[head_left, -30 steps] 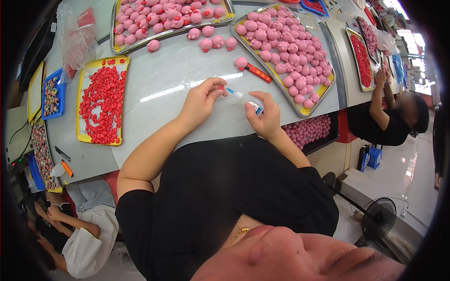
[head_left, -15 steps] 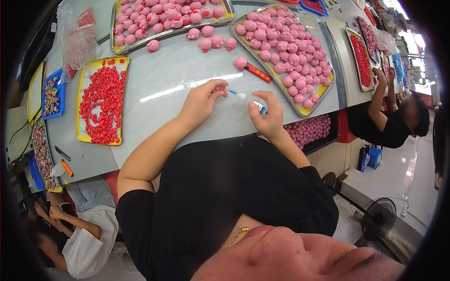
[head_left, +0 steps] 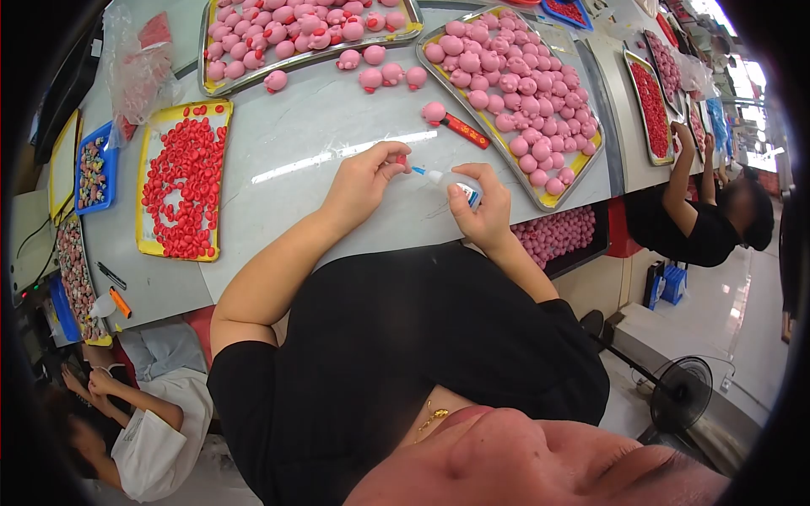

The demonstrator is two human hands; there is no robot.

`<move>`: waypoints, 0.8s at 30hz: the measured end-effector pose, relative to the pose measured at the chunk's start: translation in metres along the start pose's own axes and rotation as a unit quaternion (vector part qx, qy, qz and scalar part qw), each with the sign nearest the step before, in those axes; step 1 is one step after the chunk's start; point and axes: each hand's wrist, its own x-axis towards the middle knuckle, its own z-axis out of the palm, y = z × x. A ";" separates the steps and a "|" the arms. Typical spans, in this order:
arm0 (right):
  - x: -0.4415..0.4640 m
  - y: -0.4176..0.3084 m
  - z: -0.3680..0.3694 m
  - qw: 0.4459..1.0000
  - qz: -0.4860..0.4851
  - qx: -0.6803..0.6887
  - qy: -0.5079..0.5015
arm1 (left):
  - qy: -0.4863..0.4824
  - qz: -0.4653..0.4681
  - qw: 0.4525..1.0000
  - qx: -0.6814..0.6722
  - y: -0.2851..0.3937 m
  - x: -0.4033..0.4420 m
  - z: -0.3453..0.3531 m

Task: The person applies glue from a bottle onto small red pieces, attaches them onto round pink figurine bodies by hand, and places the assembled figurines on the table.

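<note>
My left hand is closed, pinching a small red piece between thumb and fingertips above the grey table. My right hand is wrapped round a small white bottle with a thin blue tip. That tip points left and lies close to the red piece; whether they touch is too small to tell. Beyond my hands, a pink ball figure sits beside a red marker-like stick. Several more pink figures stand loose on the table.
Trays of pink figures stand at the back and right. A yellow tray of red pieces and a blue tray are at left. A person works at right; another is at lower left.
My right hand and the bottle have shifted slightly right since the oldest frame, then the tip came a little closer to the red piece. My left hand has hardly moved.
</note>
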 end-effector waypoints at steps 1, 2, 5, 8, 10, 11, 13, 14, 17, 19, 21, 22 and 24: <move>0.000 0.000 0.000 1.000 0.008 0.001 -0.004 | -0.003 -0.013 1.000 -0.014 0.000 0.000 0.000; 0.000 0.000 0.000 1.000 0.008 0.002 -0.004 | -0.006 -0.026 0.999 -0.029 0.000 0.000 0.000; 0.000 0.001 0.000 1.000 0.009 0.012 0.002 | -0.020 -0.052 0.997 -0.052 0.001 0.000 -0.002; -0.001 0.001 0.000 0.999 0.029 0.022 0.004 | -0.036 -0.082 0.994 -0.067 0.006 0.001 -0.003; -0.001 0.003 0.000 0.999 0.028 0.024 0.006 | -0.038 -0.089 0.993 -0.072 0.008 0.001 -0.004; -0.001 0.003 0.000 0.999 0.028 0.025 0.006 | -0.040 -0.096 0.992 -0.076 0.008 0.000 -0.004; -0.002 0.003 0.001 0.999 0.033 0.030 0.007 | -0.042 -0.097 0.992 -0.075 0.008 0.000 -0.004; -0.002 0.003 0.001 0.999 0.033 0.030 0.007 | -0.043 -0.097 0.992 -0.074 0.008 0.000 -0.004; -0.001 0.001 0.001 0.999 0.039 0.029 0.006 | -0.043 -0.097 0.991 -0.078 0.008 0.000 -0.004; -0.001 0.001 0.001 0.999 0.039 0.027 0.013 | -0.042 -0.094 0.992 -0.078 0.007 0.000 -0.004; -0.002 0.003 0.000 0.999 0.033 0.025 0.016 | -0.041 -0.091 0.992 -0.078 0.005 0.000 -0.003; -0.002 0.004 0.000 0.999 0.027 0.024 0.019 | -0.041 -0.091 0.992 -0.072 0.005 0.000 -0.004; -0.002 0.004 0.001 0.998 0.033 0.034 0.034 | -0.041 -0.091 0.993 -0.066 0.004 0.001 -0.004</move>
